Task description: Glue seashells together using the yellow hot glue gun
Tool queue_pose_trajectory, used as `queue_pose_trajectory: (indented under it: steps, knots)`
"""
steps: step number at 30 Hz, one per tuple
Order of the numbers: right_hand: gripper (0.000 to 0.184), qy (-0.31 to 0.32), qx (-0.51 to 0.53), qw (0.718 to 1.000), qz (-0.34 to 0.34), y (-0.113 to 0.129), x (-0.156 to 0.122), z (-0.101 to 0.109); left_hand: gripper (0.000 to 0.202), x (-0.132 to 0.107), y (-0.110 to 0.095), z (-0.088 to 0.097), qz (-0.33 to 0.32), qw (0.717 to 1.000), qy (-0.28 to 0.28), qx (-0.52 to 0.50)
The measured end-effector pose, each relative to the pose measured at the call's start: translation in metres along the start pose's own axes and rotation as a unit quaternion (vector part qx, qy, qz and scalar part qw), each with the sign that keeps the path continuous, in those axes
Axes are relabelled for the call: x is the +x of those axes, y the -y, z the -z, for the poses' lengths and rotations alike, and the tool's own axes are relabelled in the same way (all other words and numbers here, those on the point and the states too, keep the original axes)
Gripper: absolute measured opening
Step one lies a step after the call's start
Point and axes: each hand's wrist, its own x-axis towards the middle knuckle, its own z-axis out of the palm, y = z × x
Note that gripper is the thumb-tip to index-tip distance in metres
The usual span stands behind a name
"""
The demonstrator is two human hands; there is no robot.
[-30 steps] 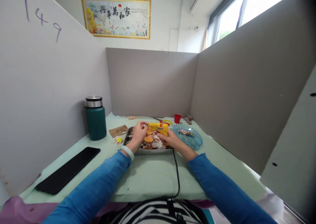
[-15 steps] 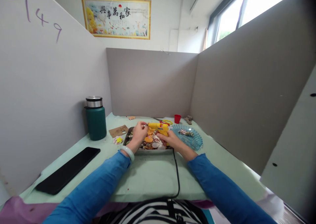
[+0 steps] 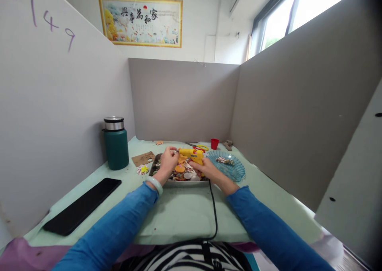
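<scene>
The right hand (image 3: 205, 168) grips a yellow glue gun (image 3: 192, 154) over the tray (image 3: 185, 182), nozzle pointing left; the left hand (image 3: 167, 161) pinches a small piece (image 3: 175, 152) at the nozzle tip, too small to make out; the tray, full of shells, sits mid-table (image 3: 179, 215); the gun's black cord (image 3: 214, 211) runs back toward the person; a blue plate (image 3: 235, 168) lies just right of the tray, a green flask (image 3: 115, 143) and a black phone (image 3: 80, 205) well to the left; scissors (image 3: 198, 146) and a red cup (image 3: 214, 143) lie behind.

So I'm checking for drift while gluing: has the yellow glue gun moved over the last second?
No. The yellow glue gun stays over the metal tray, in the right hand, level with the red cup as before.
</scene>
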Motion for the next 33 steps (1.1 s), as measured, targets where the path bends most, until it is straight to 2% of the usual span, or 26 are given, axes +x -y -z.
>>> queue_pose_trajectory:
  steps: [33]
  knots:
    - [0.045, -0.001, -0.024, 1.000, 0.012, -0.0017, 0.0006, 0.0009, 0.016, -0.0014, -0.0025, 0.0012, 0.004, 1.000, -0.006, 0.006]
